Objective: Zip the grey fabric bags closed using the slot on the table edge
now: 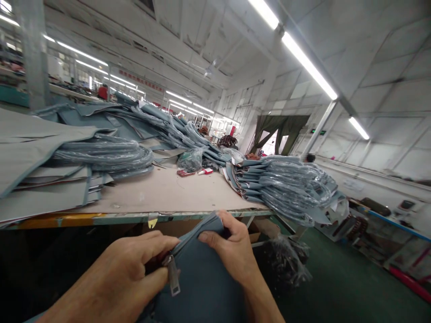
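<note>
Two hands meet at the bottom centre of the frame over a blue-grey fabric piece [205, 278]. The left hand [134, 269] has its fingers [158, 244] pinched around a metal zipper pull [173, 273], which hangs down against the cloth. The right hand [232, 251] is clenched on the folded upper edge of the same piece, just right of the pull, so the fabric stretches between the two grips. The piece sits low in the frame, in front of and below the edge of the table [168, 193]. On the table, at centre right, lies a stack of blue bags wrapped in clear plastic [286, 188]. At the left are flat grey panels [40, 152] with coiled plastic-covered straps [107, 157] on top. A small red item [185, 172] lies near the table's middle. More piled bags [175, 130] run back toward the upper centre. Long ceiling lights [306, 63] cross the upper right
</note>
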Tool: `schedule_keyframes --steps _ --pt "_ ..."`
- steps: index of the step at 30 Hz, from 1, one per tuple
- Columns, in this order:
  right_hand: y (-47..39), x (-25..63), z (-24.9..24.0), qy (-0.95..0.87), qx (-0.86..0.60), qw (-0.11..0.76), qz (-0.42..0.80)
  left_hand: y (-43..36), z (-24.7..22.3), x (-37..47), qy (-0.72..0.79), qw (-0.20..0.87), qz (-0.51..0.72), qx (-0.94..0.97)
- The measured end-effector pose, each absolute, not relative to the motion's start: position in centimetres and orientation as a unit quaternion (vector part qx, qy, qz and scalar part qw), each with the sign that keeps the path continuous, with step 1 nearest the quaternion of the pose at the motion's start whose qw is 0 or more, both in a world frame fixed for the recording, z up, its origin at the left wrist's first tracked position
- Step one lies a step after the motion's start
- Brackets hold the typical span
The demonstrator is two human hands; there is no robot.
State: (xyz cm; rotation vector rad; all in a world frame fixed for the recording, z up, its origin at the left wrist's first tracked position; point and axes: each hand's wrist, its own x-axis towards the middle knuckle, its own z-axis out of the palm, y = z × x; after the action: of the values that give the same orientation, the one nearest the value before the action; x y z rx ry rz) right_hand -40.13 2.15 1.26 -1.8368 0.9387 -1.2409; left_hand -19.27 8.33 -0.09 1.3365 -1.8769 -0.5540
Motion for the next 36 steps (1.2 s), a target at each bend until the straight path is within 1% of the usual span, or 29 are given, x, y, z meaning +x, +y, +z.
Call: schedule_keyframes --steps 2,4,9,14,16,20,22,24,25,26,27,29,30,31,32,33,36 --pt "2.1 -39.6 1.6 0.35 -0.726 0.294 -0.513 7.9 0.4 -18.5 -0.72 0.367 -0.307 0.502" --pt "2.2 -39.3 1.5 0.346 -0.727 0.284 -0.52 7.6 0.5 -17.9 -0.726 0.356 -0.336 0.483" --pt "2.0 -39.1 0.9 0.397 -0.666 0.386 -0.5 7.9 0.0 -17.7 -0.748 0.353 -0.311 0.468" --pt "1.5 -39.2 0.8 0.396 -0.615 0.446 -0.515 8.0 0.0 -17.9 -0.751 0.328 -0.322 0.475" --pt "1.5 -39.3 1.0 0.39 -0.631 0.451 -0.497 8.1 -0.2 -17.9 -0.749 0.326 -0.276 0.506" --pt "1.6 -39.6 1.3 0.393 -0.667 0.416 -0.476 8.4 -0.9 -17.6 -0.742 0.299 -0.132 0.585" --pt "1.6 -39.7 1.2 0.399 -0.671 0.406 -0.475 8.5 -0.9 -17.4 -0.746 0.279 -0.104 0.596" --pt "1.6 -39.8 0.9 0.407 -0.683 0.389 -0.466 8.4 -0.8 -17.3 -0.747 0.276 -0.107 0.596" --pt "1.7 -39.8 0.7 0.409 -0.692 0.36 -0.474 8.2 -0.7 -17.2 -0.745 0.279 -0.117 0.594" --pt "1.9 -39.7 0.5 0.408 -0.704 0.304 -0.495 8.0 -0.7 -17.2 -0.743 0.283 -0.131 0.593" --pt "2.2 -39.6 0.2 0.399 -0.723 0.221 -0.519 7.8 -0.6 -17.2 -0.74 0.285 -0.146 0.591" --pt "3.1 -39.1 -0.2 0.335 -0.762 0.005 -0.554 7.4 -0.7 -17.2 -0.734 0.287 -0.171 0.592" --pt "3.6 -38.8 -0.4 0.289 -0.779 -0.093 -0.549 7.3 -0.8 -17.3 -0.73 0.288 -0.18 0.593" --pt "4.2 -38.5 -0.6 0.249 -0.795 -0.163 -0.529 7.2 -0.9 -17.4 -0.727 0.291 -0.185 0.593" --pt "4.7 -38.1 -0.7 0.216 -0.811 -0.205 -0.504 7.1 -1.1 -17.4 -0.725 0.296 -0.188 0.593" --pt "5.2 -37.7 -0.9 0.196 -0.824 -0.226 -0.482 7.0 -1.3 -17.5 -0.723 0.303 -0.19 0.591" --pt "5.7 -37.0 -1.1 0.177 -0.847 -0.239 -0.441 7.0 -1.9 -17.6 -0.724 0.319 -0.192 0.58"
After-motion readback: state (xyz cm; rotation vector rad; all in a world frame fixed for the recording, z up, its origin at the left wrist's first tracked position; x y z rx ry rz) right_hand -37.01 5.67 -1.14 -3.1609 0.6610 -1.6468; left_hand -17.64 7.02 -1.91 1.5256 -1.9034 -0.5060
